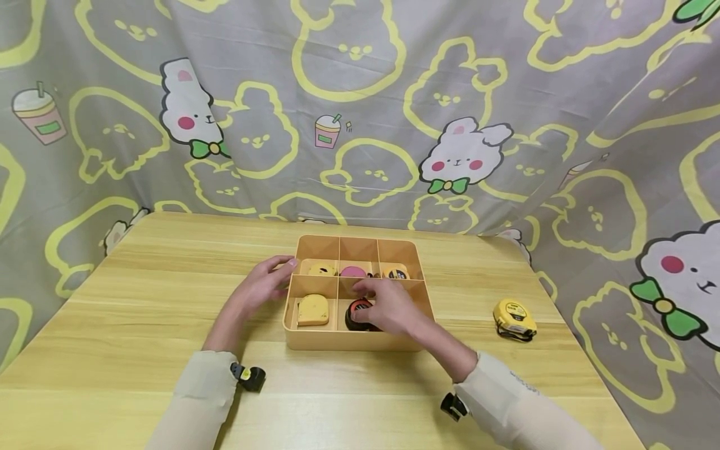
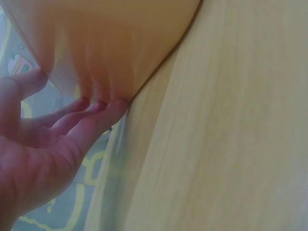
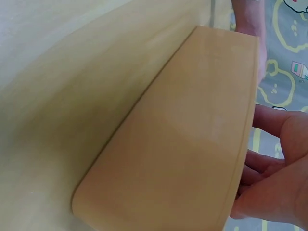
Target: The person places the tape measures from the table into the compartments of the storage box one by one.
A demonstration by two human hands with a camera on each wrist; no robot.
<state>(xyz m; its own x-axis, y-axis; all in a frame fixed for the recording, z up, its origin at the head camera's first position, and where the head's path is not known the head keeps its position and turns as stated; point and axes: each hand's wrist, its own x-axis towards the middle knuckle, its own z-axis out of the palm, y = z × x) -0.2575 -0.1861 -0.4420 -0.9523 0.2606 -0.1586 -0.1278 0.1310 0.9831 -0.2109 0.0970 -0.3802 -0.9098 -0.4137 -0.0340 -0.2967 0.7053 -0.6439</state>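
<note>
In the head view, my right hand (image 1: pixel 390 307) reaches into the front middle compartment of a tan divided box (image 1: pixel 360 340). Its thumb and fingers bend around a black-and-red tape measure (image 1: pixel 359 312); the right wrist view hides the fingertips behind the box wall (image 3: pixel 168 134). My left hand (image 1: pixel 264 284) rests its fingertips against the box's left side, as the left wrist view shows on the outer wall (image 2: pixel 110 43). A pale yellow, rounded-square tape measure (image 1: pixel 312 310) lies in the front left compartment.
The back compartments hold a yellow item (image 1: pixel 322 269), a round pink item (image 1: pixel 353 272) and an orange-and-black tape measure (image 1: pixel 395 272), each partly hidden by the divider. A yellow tape measure (image 1: pixel 514 320) lies on the wooden table (image 1: pixel 140 300), right of the box. A patterned curtain (image 1: pixel 360 125) hangs behind.
</note>
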